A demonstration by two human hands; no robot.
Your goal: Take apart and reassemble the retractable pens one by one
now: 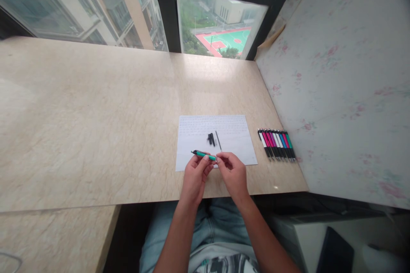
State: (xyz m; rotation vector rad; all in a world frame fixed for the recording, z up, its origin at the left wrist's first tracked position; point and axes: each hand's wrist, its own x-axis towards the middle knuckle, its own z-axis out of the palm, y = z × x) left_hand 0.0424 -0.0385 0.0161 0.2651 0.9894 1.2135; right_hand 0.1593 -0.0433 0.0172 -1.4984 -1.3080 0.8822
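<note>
Green pen point(205, 155) is grasped by both hands point(194, 176) by the near edge of the paper point(235, 144), open counter point(96, 123) leftward.

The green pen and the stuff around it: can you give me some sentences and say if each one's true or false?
1. The left hand holds the green pen. True.
2. The row of pens lies on the paper. False: it's on the counter, right of the paper.
3. A thin dark rod lies on the paper. True.
4. The wall is plain black. False: it's pale with pink flowers.
</note>
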